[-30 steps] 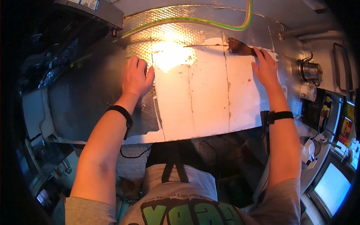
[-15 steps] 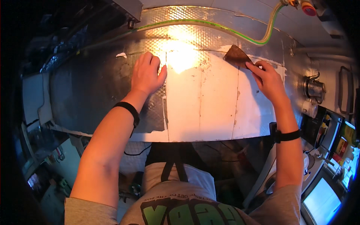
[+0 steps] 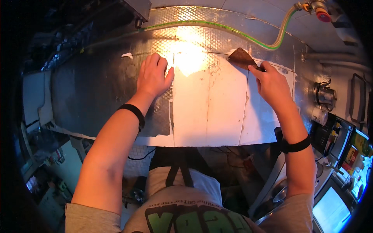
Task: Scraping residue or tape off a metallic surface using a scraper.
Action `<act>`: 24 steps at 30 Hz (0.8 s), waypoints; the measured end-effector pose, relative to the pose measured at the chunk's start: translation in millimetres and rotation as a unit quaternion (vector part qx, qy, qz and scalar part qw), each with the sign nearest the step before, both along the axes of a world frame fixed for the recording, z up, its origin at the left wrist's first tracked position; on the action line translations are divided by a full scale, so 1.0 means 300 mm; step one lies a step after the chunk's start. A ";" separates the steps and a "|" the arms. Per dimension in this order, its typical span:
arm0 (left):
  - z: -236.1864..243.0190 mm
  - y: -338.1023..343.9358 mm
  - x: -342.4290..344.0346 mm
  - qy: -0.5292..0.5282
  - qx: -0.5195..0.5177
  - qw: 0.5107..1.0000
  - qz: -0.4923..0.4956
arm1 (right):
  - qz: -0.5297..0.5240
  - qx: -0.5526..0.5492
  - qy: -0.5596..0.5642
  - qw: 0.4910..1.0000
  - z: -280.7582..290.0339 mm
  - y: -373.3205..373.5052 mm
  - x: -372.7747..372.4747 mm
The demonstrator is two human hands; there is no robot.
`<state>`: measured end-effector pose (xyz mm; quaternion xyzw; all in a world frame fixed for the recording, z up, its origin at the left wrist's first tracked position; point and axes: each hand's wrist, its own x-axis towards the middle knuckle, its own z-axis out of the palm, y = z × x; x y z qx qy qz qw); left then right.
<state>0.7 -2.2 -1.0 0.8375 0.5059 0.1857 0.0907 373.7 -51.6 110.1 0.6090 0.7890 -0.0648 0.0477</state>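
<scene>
My left hand point(image 3: 154, 76) rests on the worktop at the border between dark metal point(image 3: 97, 97) and a white, cracked covering point(image 3: 210, 112), fingers loosely bent and thumb apart, holding nothing visible. My right hand point(image 3: 268, 81) grips the handle of a wide dark scraper point(image 3: 241, 59), whose blade lies at the upper edge of the white covering. Bright glare washes over the textured silver surface beside my left hand.
A green-striped hose point(image 3: 210, 24) runs along the back to a valve point(image 3: 320, 11). A metal housing point(image 3: 134, 11) stands at upper left. On the right are a steel kettle point(image 3: 325, 95), a metal cup point(image 3: 319, 115) and a lit screen point(image 3: 331, 206).
My right hand has moved down and a little left with the scraper, its grip now more bent. The view has shifted, bringing the valve into frame.
</scene>
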 end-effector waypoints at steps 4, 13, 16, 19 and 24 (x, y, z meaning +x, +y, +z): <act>0.007 -0.002 0.001 0.006 0.005 1.000 0.000 | -0.002 0.003 -0.009 1.000 -0.008 0.006 -0.032; 0.008 0.000 0.002 0.002 -0.002 1.000 0.002 | -0.003 0.001 -0.023 1.000 0.005 0.020 -0.051; 0.003 0.000 -0.003 0.004 0.001 1.000 0.001 | 0.002 -0.005 -0.035 0.999 0.021 0.029 -0.058; 0.004 -0.002 -0.005 0.004 0.003 1.000 0.000 | -0.005 -0.014 -0.036 0.999 0.030 0.024 -0.033; 0.002 0.000 -0.003 0.002 -0.004 1.000 0.007 | 0.000 0.003 -0.040 0.999 0.022 0.011 -0.039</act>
